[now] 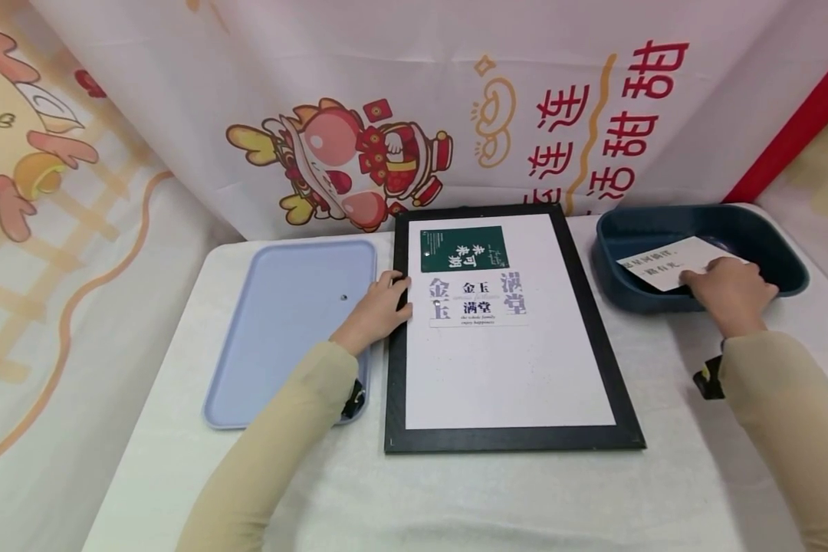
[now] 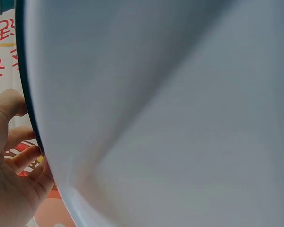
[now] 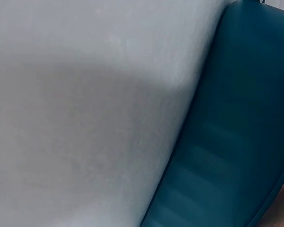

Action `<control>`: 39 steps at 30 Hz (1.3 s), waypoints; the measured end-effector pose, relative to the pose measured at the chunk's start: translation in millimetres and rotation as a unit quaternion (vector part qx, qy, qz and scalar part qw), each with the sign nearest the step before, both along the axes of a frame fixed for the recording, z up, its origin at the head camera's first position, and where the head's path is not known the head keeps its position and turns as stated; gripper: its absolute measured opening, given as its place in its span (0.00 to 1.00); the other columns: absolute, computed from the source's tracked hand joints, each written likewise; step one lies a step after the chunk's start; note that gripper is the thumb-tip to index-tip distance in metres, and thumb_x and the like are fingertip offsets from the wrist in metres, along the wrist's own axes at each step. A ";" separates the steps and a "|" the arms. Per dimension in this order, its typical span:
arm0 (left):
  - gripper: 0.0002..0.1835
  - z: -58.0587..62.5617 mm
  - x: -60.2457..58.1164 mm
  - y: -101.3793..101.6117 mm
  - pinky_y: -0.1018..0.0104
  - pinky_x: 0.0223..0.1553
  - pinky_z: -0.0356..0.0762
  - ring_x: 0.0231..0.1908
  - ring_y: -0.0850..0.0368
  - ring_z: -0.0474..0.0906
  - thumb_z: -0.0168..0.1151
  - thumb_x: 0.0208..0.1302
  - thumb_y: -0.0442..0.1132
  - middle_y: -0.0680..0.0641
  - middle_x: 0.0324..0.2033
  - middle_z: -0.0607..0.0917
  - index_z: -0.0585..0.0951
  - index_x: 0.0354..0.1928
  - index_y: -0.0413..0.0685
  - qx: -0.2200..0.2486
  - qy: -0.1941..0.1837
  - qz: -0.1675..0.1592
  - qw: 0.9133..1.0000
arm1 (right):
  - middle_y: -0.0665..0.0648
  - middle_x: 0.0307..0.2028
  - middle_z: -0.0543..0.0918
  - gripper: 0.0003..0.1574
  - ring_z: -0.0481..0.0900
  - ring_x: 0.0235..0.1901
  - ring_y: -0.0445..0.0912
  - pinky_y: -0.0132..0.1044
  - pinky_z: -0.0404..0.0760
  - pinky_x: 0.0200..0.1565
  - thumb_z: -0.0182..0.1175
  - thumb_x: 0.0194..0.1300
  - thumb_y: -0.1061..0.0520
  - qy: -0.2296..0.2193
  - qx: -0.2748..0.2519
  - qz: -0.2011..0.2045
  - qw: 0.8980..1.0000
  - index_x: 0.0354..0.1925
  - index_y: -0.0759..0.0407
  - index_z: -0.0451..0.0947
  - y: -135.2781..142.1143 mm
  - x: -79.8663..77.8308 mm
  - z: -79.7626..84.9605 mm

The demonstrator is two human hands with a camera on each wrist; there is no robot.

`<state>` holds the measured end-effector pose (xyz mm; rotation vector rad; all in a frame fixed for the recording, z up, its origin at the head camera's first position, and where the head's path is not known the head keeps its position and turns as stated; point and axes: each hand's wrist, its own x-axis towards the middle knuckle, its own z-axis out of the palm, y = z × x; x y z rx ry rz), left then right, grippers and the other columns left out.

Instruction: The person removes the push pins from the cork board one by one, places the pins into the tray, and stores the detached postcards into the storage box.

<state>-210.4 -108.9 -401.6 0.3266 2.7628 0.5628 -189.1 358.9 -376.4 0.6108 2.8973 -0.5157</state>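
From here, the right hand [image 1: 733, 290] pinches 1 card [image 1: 662, 270] at the bin [image 1: 626, 293]; my left hand [image 1: 378, 305], fingers spread, probably steadies the board [image 1: 510, 383].

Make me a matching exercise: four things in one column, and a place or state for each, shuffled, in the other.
Things:
1. Left hand
2. Green card
3. Right hand
4. Tray

Places and states:
A. pale blue, lying flat on the table
B. pinches a white card at the teal bin
C. touches the left edge of the black frame
D. lies on the white panel, toward its far end

Pairs: 1-C, 2-D, 3-B, 4-A
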 end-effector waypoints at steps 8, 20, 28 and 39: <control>0.31 0.6 0.1 0.9 0.49 0.68 0.61 0.70 0.43 0.55 0.49 0.71 0.45 0.43 0.73 0.53 0.58 0.72 0.45 0.002 0.003 -0.003 1.000 | 0.83 0.55 0.61 0.38 0.56 0.56 0.74 0.70 0.54 0.55 0.44 0.69 0.46 -0.015 -0.003 0.001 1.000 0.60 0.80 0.61 3.5 -0.6 0.4; 0.31 -0.2 -0.1 1.0 0.49 0.69 0.60 0.70 0.42 0.56 0.49 0.71 0.45 0.42 0.73 0.53 0.58 0.72 0.45 0.002 0.004 -0.006 1.000 | 0.82 0.56 0.61 0.34 0.57 0.54 0.71 0.64 0.63 0.52 0.41 0.71 0.49 0.086 -0.016 -0.004 0.996 0.63 0.75 0.63 -14.8 -5.4 2.2; 0.30 -0.2 1.0 1.0 0.49 0.68 0.61 0.70 0.42 0.56 0.48 0.71 0.45 0.42 0.73 0.53 0.58 0.72 0.45 0.006 0.001 -0.004 1.000 | 0.77 0.62 0.62 0.31 0.61 0.59 0.70 0.64 0.61 0.59 0.43 0.72 0.50 0.195 -0.063 0.031 0.978 0.64 0.69 0.66 -61.0 -6.8 19.2; 0.31 0.9 1.4 0.1 0.49 0.68 0.61 0.70 0.42 0.55 0.48 0.71 0.45 0.42 0.73 0.53 0.58 0.72 0.44 0.009 0.000 -0.002 1.000 | 0.74 0.53 0.70 0.21 0.68 0.53 0.66 0.61 0.67 0.53 0.52 0.69 0.58 0.292 -0.063 0.144 0.943 0.55 0.70 0.75 -127.2 -2.1 32.7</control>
